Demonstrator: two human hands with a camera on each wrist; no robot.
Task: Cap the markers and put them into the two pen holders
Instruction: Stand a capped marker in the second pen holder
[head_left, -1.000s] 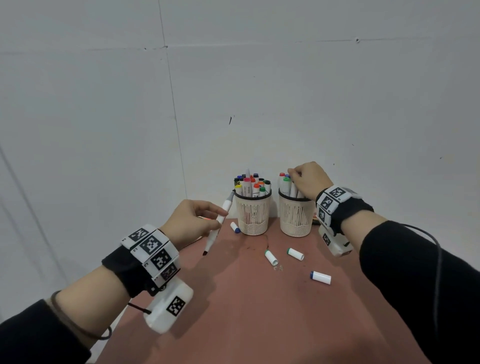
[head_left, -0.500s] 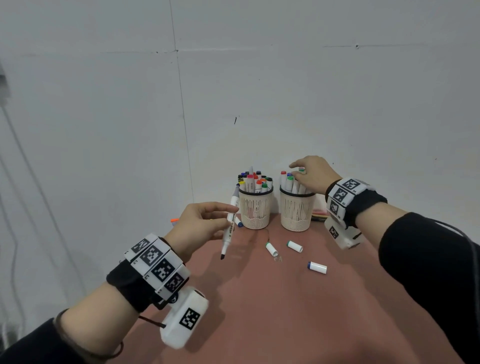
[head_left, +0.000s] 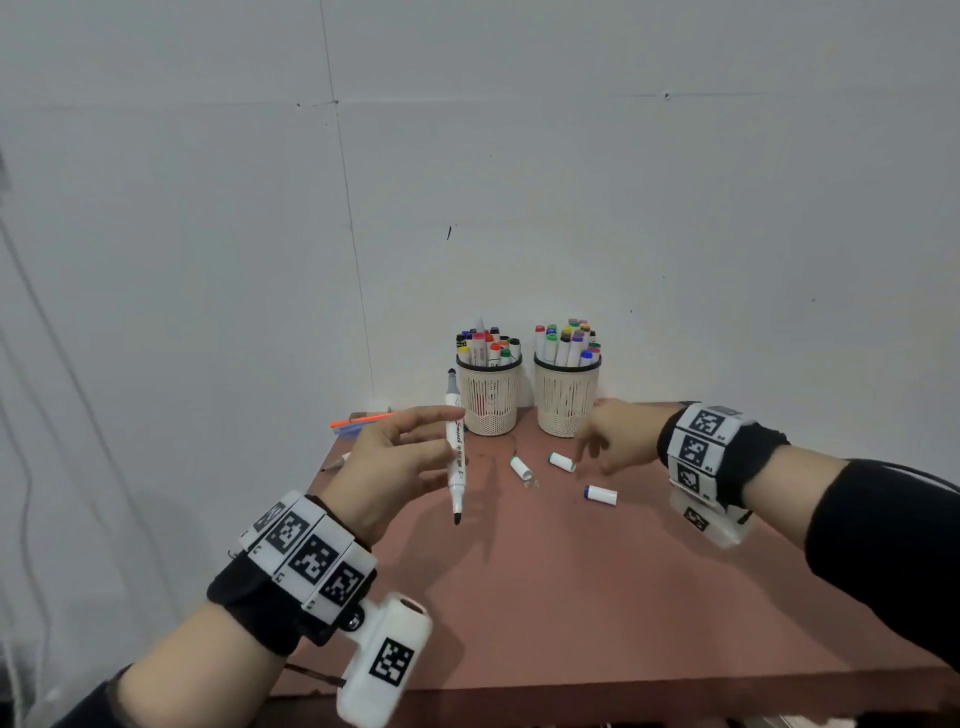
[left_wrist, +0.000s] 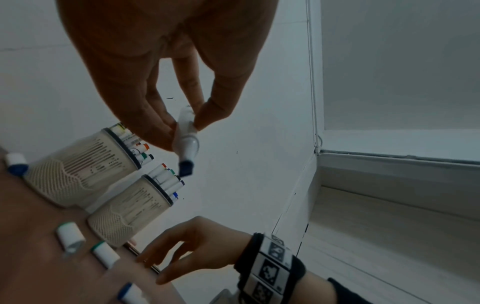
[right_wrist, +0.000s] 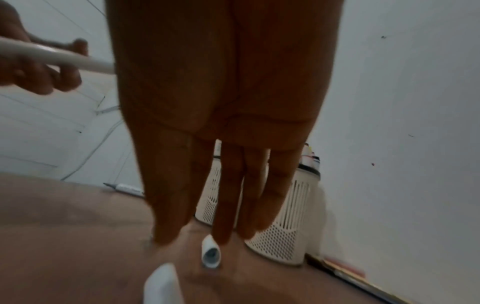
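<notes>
1. Head view, nearest: the left hand (head_left: 395, 457) pinches an uncapped marker (head_left: 455, 447) between thumb and fingers, above the worktop (head_left: 519, 597) and in front of the left pen holder (head_left: 489, 395). The marker stands almost upright, with its fine dark tip down and a bare blue tip up.

2. A little further, in front of the right pen holder (head_left: 567, 395), the right hand (head_left: 618, 436) hangs with straight, relaxed fingers and holds nothing. Its fingertips (right_wrist: 223, 236) are just above a loose cap.

3. Three caps lie in front of the two holders: a green-ended cap (head_left: 520, 466), a second green-ended cap (head_left: 562, 461) close to the right fingertips, and a blue-ended cap (head_left: 601, 494) nearer to the person. A fourth, blue-ended, shows in the left wrist view beside the left holder (left_wrist: 16, 164).

4. Both holders stand at the wall, already full of capped markers.

5. To do this step well, I think the right hand should choose a blue-ended cap, because the upper tip is blue. It should pinch the cap at its closed end, bring the open mouth in line with the tip, and push straight until it seats. The left hand should keep the barrel steady.

6. I cannot tell which cap fits the fine tip.
</notes>
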